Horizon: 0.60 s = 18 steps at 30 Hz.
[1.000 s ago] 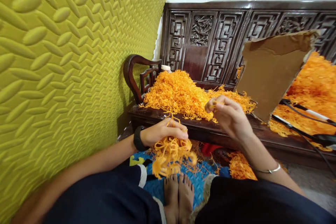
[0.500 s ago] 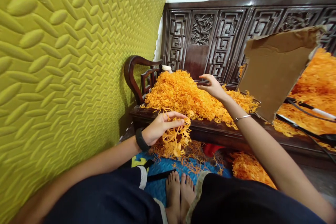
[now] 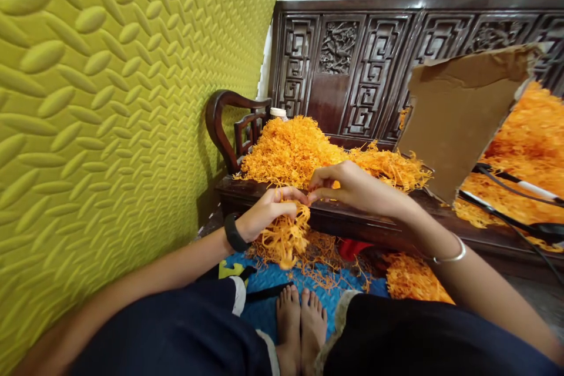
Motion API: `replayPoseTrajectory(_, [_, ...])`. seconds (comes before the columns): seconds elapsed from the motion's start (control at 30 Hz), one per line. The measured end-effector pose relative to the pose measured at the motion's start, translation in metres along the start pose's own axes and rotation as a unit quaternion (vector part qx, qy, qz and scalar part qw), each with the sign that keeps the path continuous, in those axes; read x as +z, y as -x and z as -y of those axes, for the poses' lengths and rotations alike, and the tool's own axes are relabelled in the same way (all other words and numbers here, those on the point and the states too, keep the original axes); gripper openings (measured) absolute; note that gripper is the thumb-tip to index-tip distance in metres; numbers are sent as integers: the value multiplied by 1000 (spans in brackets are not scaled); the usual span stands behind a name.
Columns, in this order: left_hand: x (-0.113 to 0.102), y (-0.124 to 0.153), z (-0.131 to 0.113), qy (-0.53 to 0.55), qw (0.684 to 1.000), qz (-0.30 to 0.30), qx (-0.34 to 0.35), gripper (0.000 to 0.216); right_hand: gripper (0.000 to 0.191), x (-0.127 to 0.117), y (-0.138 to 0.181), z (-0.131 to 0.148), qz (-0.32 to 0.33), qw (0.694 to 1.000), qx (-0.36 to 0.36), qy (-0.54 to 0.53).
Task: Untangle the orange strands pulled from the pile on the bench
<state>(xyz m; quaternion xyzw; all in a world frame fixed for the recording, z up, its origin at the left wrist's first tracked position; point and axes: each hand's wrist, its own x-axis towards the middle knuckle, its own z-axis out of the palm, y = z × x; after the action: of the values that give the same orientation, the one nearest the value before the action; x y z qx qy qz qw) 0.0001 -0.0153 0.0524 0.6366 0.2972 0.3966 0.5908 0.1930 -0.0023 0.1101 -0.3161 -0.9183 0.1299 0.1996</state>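
A dangling bunch of orange plastic pieces with thin branching stems (image 3: 286,238) hangs from my left hand (image 3: 268,211), whose fingers are closed around it. My right hand (image 3: 348,188) meets the left fingertips, thumb and forefinger pinched together at the top of the bunch. Whatever lies in that pinch is too small to make out. Just behind both hands, a large heap of similar orange pieces (image 3: 291,150) covers the seat of a dark carved wooden bench (image 3: 264,194).
A cardboard sheet (image 3: 467,117) stands on the bench, with a bigger orange pile (image 3: 524,153) and black cords beyond it. A white-lidded jar (image 3: 278,113) is by the armrest. Orange scraps (image 3: 326,258) litter the blue floor mat (image 3: 264,299). A yellow textured mat (image 3: 132,129) rises at left.
My right hand has come down and left from above the heap to my left fingertips, its fingers now pinched. The left hand still holds the bunch, shifted slightly left.
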Motion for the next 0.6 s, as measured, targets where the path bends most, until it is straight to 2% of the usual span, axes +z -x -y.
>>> replayPoseTrajectory(0.1, [1, 0, -1, 19, 999, 24, -13, 21, 12, 12, 4, 10, -53, 998, -11, 18])
replayPoseTrajectory(0.2, [2, -1, 1, -47, 998, 24, -21, 22, 9, 20, 7, 19, -88, 996, -30, -3])
replayPoseTrajectory(0.37, [1, -2, 2, -138, 986, 89, 33, 17, 9, 18, 18, 28, -19, 999, -27, -30])
replayPoseTrajectory(0.47, [1, 2, -5, -143, 977, 143, 66, 19, 14, 19, 25, 28, 16, 988, -11, -153])
replayPoseTrajectory(0.53, [-1, 6, -11, -128, 973, 175, 76, 22, 18, 24, 29, 23, 38, 956, -4, -290])
replayPoseTrajectory(0.6, [-5, 9, -16, -104, 969, 211, 78, 23, 20, 29, 33, 16, 9, 911, -8, -413])
